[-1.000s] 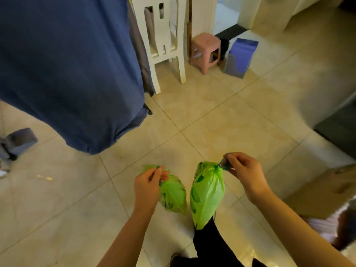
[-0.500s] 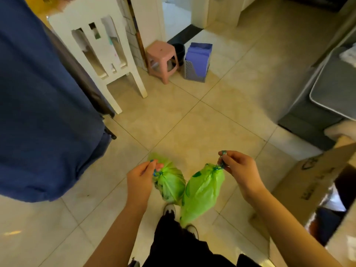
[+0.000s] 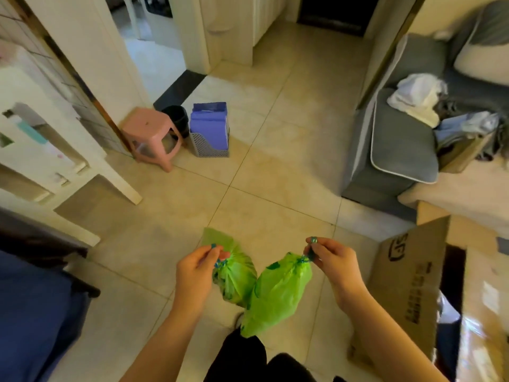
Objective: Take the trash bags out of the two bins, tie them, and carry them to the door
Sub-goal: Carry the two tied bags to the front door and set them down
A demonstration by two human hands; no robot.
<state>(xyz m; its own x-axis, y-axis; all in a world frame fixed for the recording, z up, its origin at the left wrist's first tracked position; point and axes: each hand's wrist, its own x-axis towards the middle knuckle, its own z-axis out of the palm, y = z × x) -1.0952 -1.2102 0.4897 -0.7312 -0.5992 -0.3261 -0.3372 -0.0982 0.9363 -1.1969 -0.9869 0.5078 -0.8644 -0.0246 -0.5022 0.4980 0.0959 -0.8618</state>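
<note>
Trash bags held tied, one in each hand

Trash bags hang above the tiled floor (image 3: 275, 175), side by side and touching. The left hand (image 3: 197, 267) pinches the blue drawstring of the left green bag (image 3: 234, 279) between its fingers; the right hand (image 3: 334, 260) pinches the knotted neck of the right green bag (image 3: 278, 293). A pink stool (image 3: 150, 133), a small black bin (image 3: 176, 118) and a grey sofa (image 3: 396, 144) stand farther ahead.

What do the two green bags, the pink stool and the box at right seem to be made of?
Left bag and right bag: thin plastic film, slightly glossy, crinkled, gathered at blue drawstrings. Pink stool: moulded plastic, smooth and matte, apparently in one piece. Box: brown cardboard, dull, with printed marks and a folded flap.
</note>
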